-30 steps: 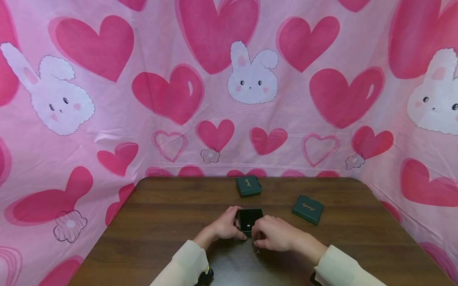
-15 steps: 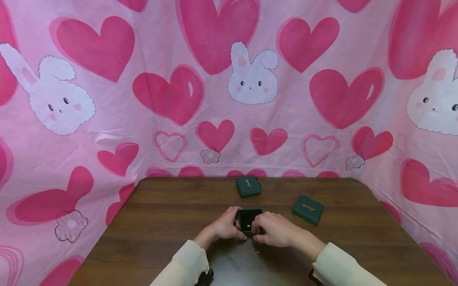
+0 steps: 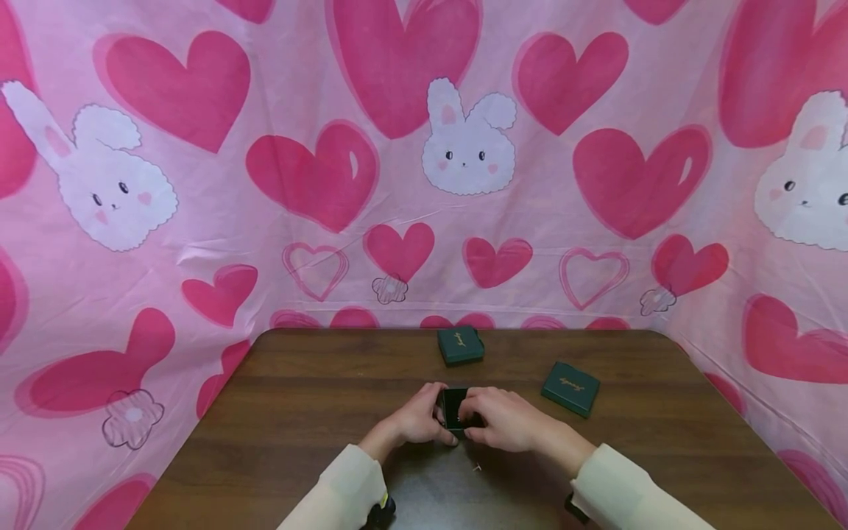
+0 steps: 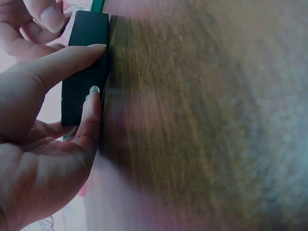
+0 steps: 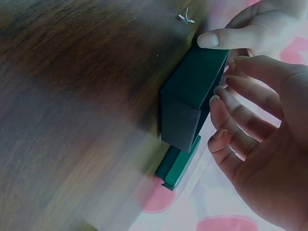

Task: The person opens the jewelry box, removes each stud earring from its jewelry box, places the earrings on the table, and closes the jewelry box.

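Note:
A small dark green jewellery box with a black inside lies on the table. My left hand grips it from the left, thumb on the near side; in the left wrist view its thumb and a finger press the box wall. Over the box's right half is my right hand, fingers bent down into it. Its fingertips hide most of the star-shaped earring inside, so whether they pinch or only touch it is unclear. Another small silvery earring lies on the table in front of the box.
Two dark green pieces with gold lettering lie beyond the hands: one box-like piece at the back edge, one flat lid-like piece to the right. A pink heart-and-rabbit cloth surrounds the brown wooden table.
My right hand has shifted left across the box, and its fingertips now cover the star earring that showed before. The left hand has stayed on the box.

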A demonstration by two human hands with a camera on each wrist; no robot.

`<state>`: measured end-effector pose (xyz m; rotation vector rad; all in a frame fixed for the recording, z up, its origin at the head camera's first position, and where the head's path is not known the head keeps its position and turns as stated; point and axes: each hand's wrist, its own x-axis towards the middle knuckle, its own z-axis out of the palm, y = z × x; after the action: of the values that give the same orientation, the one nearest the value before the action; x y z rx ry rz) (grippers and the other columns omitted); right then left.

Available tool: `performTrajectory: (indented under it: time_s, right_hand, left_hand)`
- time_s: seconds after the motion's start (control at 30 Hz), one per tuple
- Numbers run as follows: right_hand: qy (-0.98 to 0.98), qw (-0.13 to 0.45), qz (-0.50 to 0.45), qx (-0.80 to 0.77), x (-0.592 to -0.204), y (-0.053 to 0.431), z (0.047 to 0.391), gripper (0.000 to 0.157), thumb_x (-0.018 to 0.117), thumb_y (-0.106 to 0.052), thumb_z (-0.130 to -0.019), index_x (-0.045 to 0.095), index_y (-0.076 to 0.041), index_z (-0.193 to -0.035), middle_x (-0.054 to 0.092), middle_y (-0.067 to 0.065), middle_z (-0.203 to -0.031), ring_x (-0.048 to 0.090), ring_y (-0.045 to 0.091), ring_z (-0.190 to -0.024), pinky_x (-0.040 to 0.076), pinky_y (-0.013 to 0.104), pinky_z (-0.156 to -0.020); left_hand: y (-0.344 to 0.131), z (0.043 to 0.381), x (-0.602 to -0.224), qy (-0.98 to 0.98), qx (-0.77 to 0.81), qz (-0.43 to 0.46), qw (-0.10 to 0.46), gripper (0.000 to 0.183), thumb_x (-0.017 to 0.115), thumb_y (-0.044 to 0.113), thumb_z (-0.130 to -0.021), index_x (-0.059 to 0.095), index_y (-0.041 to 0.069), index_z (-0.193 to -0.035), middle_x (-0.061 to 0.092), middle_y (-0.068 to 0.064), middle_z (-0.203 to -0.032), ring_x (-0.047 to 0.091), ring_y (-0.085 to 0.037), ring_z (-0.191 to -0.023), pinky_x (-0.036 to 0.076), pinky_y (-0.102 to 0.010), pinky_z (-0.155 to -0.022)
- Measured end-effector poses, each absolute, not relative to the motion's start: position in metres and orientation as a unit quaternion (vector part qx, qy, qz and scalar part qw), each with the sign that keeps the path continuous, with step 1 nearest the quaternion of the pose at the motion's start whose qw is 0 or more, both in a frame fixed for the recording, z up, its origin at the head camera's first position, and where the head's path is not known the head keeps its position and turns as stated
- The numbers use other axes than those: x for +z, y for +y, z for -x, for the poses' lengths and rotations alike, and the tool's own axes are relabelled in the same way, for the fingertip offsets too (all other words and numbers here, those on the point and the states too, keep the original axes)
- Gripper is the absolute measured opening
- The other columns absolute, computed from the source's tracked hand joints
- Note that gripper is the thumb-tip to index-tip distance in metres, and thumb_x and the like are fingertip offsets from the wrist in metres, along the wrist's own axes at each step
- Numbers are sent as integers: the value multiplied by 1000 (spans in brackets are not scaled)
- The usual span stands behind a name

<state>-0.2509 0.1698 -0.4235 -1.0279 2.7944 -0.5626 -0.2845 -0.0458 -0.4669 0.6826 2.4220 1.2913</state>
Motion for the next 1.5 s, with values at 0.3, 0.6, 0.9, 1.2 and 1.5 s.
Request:
performTrajectory:
  time_s: [0.3,0.6,0.9,1.2,1.5]
  right_hand:
    - [925,42,328,-186,-427,169,256,21,76,-25,-92,75,-17,-111,62,-5,-100,58,8,-83,52,33,-72]
    - [929,39,315,-190,-430,171,261,18,75,-23,-93,74,-17,-110,64,-6,-101,59,13,-88,54,43,-77]
    - [923,40,325,-204,-433,167,269,20,78,-21,-91,74,-13,-109,68,-1,-102,61,17,-87,54,39,-76]
    - [918,64,328,-214,-435,162,278,15,80,-16,-89,76,-13,-103,69,-2,-93,60,12,-80,55,34,-74]
    - [928,80,307,-194,-436,156,282,13,81,-16,-88,77,-16,-100,70,-3,-91,58,11,-79,56,39,-76]
  left_hand:
    - [-46,284,-468,850,443,-239,158,76,93,5,-71,49,2,-132,48,-13,-114,52,-20,-87,47,-29,-71]
    - [-45,284,-466,843,455,-241,155,77,92,1,-69,49,-1,-133,48,-14,-113,53,-21,-86,47,-30,-71]
    - [-46,283,-465,841,457,-241,161,77,92,-1,-69,48,-1,-133,47,-15,-115,53,-21,-87,48,-30,-71]
    - [-46,285,-467,839,459,-245,157,77,92,-1,-69,48,-1,-133,47,-12,-112,54,-20,-85,48,-28,-69]
    - [-47,286,-468,841,454,-246,158,77,92,2,-70,48,0,-133,46,-11,-112,52,-21,-88,48,-28,-71]
